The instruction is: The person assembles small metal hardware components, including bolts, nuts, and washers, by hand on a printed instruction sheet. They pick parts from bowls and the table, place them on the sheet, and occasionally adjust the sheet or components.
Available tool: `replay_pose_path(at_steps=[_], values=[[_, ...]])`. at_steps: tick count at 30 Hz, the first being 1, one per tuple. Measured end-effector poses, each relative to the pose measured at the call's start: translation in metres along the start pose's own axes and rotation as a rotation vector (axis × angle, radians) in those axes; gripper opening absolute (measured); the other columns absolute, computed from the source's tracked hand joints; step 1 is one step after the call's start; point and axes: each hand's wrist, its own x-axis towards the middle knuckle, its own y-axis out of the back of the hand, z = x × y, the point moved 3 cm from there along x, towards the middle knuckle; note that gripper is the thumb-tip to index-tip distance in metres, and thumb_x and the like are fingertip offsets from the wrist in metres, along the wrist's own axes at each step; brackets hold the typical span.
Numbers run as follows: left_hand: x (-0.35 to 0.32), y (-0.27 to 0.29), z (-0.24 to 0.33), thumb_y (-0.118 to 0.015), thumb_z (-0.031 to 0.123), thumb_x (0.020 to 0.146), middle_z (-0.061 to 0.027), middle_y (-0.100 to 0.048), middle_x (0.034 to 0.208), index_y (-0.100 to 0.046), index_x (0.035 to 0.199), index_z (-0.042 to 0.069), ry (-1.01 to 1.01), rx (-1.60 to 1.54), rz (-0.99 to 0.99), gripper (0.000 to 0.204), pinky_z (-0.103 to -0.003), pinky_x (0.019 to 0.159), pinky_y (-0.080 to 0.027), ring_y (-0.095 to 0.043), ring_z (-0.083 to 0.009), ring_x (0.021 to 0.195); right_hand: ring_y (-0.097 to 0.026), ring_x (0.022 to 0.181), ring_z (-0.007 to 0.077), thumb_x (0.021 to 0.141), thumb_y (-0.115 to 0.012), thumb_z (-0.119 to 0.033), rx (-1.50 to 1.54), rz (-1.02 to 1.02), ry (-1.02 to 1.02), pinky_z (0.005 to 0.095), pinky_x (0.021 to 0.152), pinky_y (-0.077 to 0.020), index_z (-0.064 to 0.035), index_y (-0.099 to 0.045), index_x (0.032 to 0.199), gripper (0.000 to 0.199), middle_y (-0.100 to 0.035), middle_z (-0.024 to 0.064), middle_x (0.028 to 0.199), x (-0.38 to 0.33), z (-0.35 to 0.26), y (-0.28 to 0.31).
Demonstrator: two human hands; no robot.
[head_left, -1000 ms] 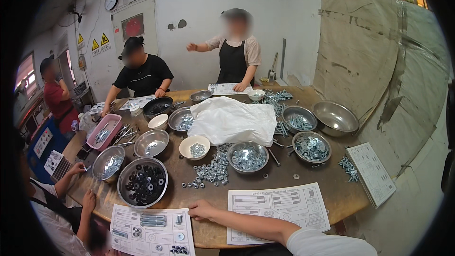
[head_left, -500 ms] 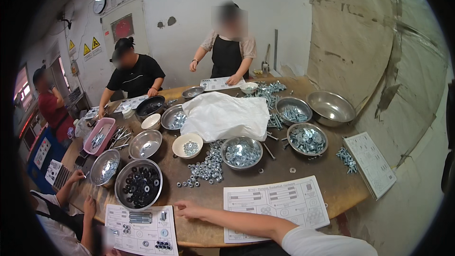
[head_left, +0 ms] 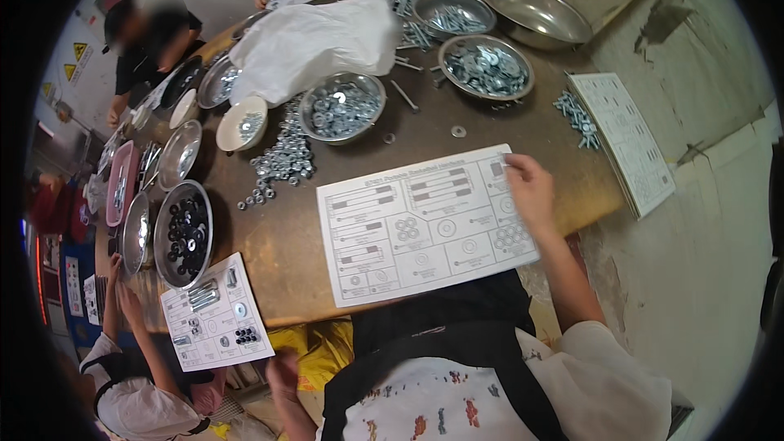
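Observation:
A white printed parts sheet (head_left: 392, 278) with line drawings of bolts, washers and nuts lies on the table before me. My right hand (head_left: 531, 192) is at its upper right edge, closed on the sheet near the corner. Low in the view, my left hand (head_left: 284, 376) hangs beside the table's front edge, near a second parts sheet (head_left: 214, 351); its fingers are smeared and I cannot make them out. Bolts, black-topped pieces and a few washers sit on that second sheet. A loose washer (head_left: 458, 131) lies just beyond my sheet.
Metal bowls of washers (head_left: 341, 106), (head_left: 486, 69) and black washers (head_left: 188, 237) stand around a white plastic sack (head_left: 314, 37). Loose nuts (head_left: 284, 151) spill beside a cream bowl (head_left: 242, 124). A stack of sheets (head_left: 625, 147) leans at right. Co-workers sit at left and stand at the back.
My view has tilted down and turned. My right hand has moved from the table between the two sheets to the right edge of my sheet. My left hand has come into view.

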Motion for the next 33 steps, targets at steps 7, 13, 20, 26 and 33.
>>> replay_pose_path(at_steps=[7,13,20,26,33], values=[[-0.09,-0.208,-0.021,-0.057,0.027,0.101,-0.0179,-0.071,0.099,-0.065,0.11,-0.004,-0.115,0.596,-0.761,0.034,-0.034,0.087,-0.053,-0.069,-0.0271,0.093,-0.068,0.095,0.0201,0.094,-0.057,-0.002,-0.328,0.083,-0.019,0.03,0.083,-0.0524,0.0046,-0.063,0.119,0.026,-0.07,0.0153,0.109,-0.069,-0.007,0.077],[-0.029,-0.295,-0.036,-0.044,0.032,0.106,-0.0186,-0.037,0.154,-0.036,0.149,-0.004,-0.399,0.645,-0.449,0.057,-0.037,0.117,-0.028,-0.036,-0.0265,0.142,-0.07,0.098,0.0322,0.091,-0.058,-0.002,-0.266,0.117,0.049,0.0369,0.083,-0.0536,0.0024,-0.06,0.125,0.035,-0.069,0.0227,0.11,-0.093,-0.008,0.042],[-0.026,-0.289,-0.038,-0.045,0.024,0.106,-0.0197,-0.035,0.154,-0.032,0.15,-0.004,-0.484,0.829,-0.474,0.054,-0.037,0.115,-0.03,-0.036,-0.0278,0.141,-0.069,0.097,0.0346,0.084,-0.061,0.0,-0.437,-0.031,0.016,0.0379,0.085,-0.0538,-0.0008,-0.062,0.121,0.037,-0.069,0.0202,0.108,-0.053,-0.023,0.047],[-0.045,-0.416,-0.048,-0.056,0.019,0.1,-0.0126,-0.07,0.108,-0.068,0.115,-0.002,-0.632,1.186,-0.77,0.028,-0.034,0.084,-0.053,-0.067,-0.0199,0.094,-0.065,0.103,0.0324,0.08,-0.067,-0.006,-0.645,-0.116,0.847,0.0412,0.085,-0.0528,-0.0055,-0.067,0.104,0.024,-0.069,0.0121,0.107,0.087,-0.088,-0.046],[-0.029,-0.509,-0.138,-0.062,0.03,0.092,-0.0165,-0.067,0.079,-0.069,0.081,0.003,-0.949,1.303,-1.066,0.03,-0.044,0.064,-0.052,-0.065,-0.038,0.072,-0.066,0.099,0.0294,0.076,-0.068,-0.008,-1.116,-0.393,0.723,0.0422,0.083,-0.054,-0.0059,-0.071,0.086,0.01,-0.068,0.0115,0.094,0.216,-0.041,-0.189]])
